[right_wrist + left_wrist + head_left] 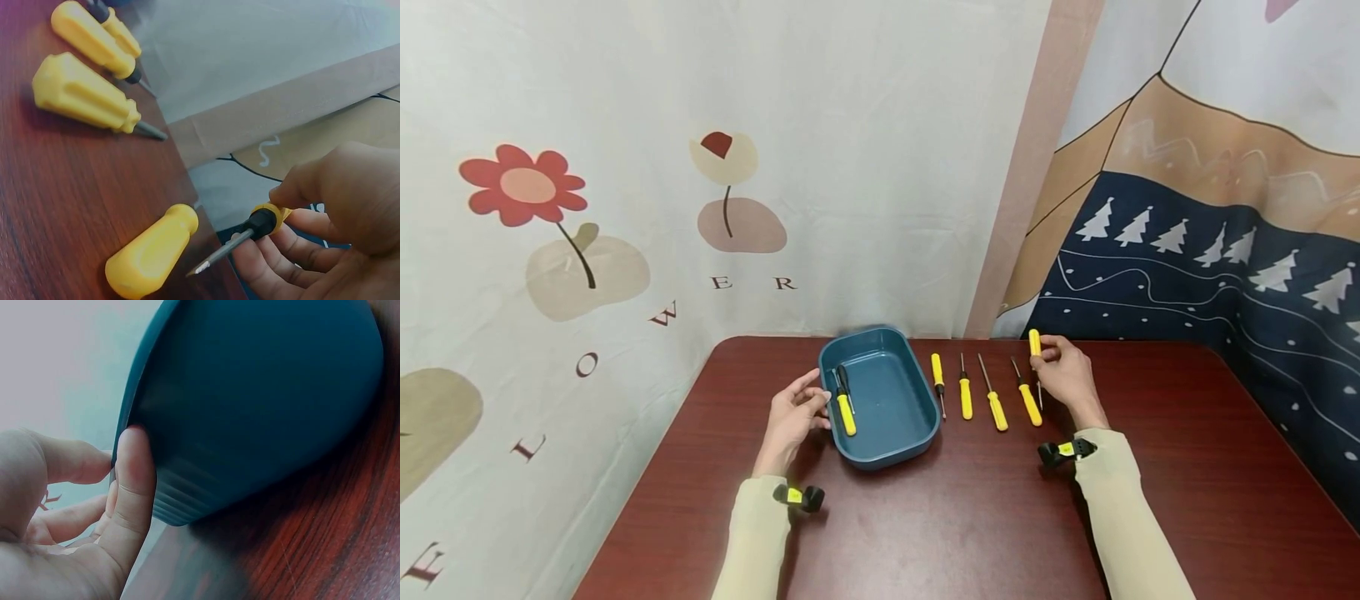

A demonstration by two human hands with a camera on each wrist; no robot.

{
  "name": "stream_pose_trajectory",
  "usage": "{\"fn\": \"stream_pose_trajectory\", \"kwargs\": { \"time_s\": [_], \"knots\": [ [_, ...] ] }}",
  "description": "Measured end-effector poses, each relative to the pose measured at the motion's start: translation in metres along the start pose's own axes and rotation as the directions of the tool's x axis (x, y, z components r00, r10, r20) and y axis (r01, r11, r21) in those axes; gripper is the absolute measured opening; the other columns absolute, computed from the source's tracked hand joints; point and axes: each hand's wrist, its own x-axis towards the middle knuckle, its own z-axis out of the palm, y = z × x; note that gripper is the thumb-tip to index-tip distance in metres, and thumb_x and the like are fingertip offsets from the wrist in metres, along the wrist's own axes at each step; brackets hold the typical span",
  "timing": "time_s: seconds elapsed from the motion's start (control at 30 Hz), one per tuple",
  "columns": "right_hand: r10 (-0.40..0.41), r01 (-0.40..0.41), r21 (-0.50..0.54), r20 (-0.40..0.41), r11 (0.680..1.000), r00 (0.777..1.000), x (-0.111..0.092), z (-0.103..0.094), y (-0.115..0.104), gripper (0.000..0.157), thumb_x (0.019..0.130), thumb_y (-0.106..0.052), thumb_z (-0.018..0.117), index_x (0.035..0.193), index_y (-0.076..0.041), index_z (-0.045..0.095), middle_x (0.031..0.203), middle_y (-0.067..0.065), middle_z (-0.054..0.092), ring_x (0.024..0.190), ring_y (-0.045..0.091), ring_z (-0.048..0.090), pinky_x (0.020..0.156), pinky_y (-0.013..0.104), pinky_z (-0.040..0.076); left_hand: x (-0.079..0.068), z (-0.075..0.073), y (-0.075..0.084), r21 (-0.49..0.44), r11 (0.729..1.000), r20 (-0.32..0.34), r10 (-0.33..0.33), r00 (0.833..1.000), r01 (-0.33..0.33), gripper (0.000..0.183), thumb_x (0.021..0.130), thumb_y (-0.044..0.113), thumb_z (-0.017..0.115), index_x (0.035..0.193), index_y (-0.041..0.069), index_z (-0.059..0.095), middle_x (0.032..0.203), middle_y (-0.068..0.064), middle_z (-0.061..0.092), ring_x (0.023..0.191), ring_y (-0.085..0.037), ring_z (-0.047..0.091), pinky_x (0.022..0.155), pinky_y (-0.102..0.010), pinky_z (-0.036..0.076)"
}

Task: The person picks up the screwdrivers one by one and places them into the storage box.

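Note:
At the left wall of a blue rectangular tray (880,461), my left hand (790,417) pinches the rim between thumb and fingers; the left wrist view shows the tray's outer wall (262,394) close up. Inside the tray lie a yellow-handled screwdriver (847,417) and one with a black handle (843,379). My right hand (1063,371) grips another yellow screwdriver (1035,342) by its handle, shaft pointing down. In the right wrist view its black collar (261,222) and bare metal shaft show, apart from the yellow handle (153,253) of a screwdriver on the table.
Between the tray and my right hand, several yellow screwdrivers lie in a row on the dark red table (955,517), among them one (937,371) with its tip toward me and one (996,410) with its tip away. A printed curtain (880,167) hangs behind the table's far edge.

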Motion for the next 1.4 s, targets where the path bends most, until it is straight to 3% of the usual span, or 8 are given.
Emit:
{"fn": "stream_pose_trajectory", "kwargs": {
  "time_s": [0.37, 0.6, 1.0, 1.4],
  "knots": [
    [0.013, -0.016, 0.127, 0.019, 0.992, 1.000, -0.003, 0.001, -0.007, 0.048, 0.102, -0.014, 0.061, 0.146, -0.002, 0.050, 0.123, 0.025, 0.062, 0.100, 0.033, 0.069, 0.065, 0.024, 0.063, -0.002, -0.001, 0.002, 0.009, 1.000, -0.002, -0.002, 1.000, 0.002, 0.055, 0.097, 0.004, 0.066, 0.150, 0.011, 0.051, 0.093, -0.001, 0.061, 0.067, -0.014, 0.061, 0.057, -0.026, 0.060],
    [0.022, -0.027, 0.185, 0.030, 0.982, 0.999, -0.002, 0.002, -0.012, 0.048, 0.101, -0.016, 0.062, 0.147, -0.004, 0.050, 0.125, 0.023, 0.063, 0.100, 0.032, 0.069, 0.071, 0.030, 0.065, 0.000, -0.001, 0.001, 0.003, 1.000, -0.001, -0.002, 1.000, 0.002, 0.055, 0.097, 0.003, 0.066, 0.150, 0.010, 0.051, 0.093, 0.000, 0.061, 0.067, -0.013, 0.061, 0.057, -0.025, 0.060],
    [0.020, -0.049, 0.305, 0.095, 0.951, 0.995, -0.002, 0.004, -0.020, 0.051, 0.101, -0.014, 0.062, 0.149, -0.006, 0.047, 0.128, 0.022, 0.061, 0.083, 0.007, 0.067, 0.069, 0.023, 0.063, -0.001, -0.001, 0.002, 0.017, 1.000, -0.003, 0.001, 1.000, -0.001, 0.055, 0.097, 0.004, 0.067, 0.149, 0.010, 0.052, 0.093, -0.002, 0.061, 0.068, -0.014, 0.061, 0.058, -0.026, 0.060],
    [-0.024, -0.016, 0.311, 0.123, 0.950, 0.992, -0.009, 0.007, -0.032, 0.052, 0.102, -0.016, 0.063, 0.150, -0.006, 0.046, 0.129, 0.022, 0.061, 0.087, 0.010, 0.070, 0.071, 0.024, 0.064, -0.001, -0.001, 0.001, 0.018, 1.000, -0.015, -0.006, 1.000, 0.006, 0.055, 0.097, 0.004, 0.067, 0.149, 0.012, 0.053, 0.092, -0.001, 0.061, 0.069, -0.015, 0.061, 0.057, -0.027, 0.060]
  ]
}}
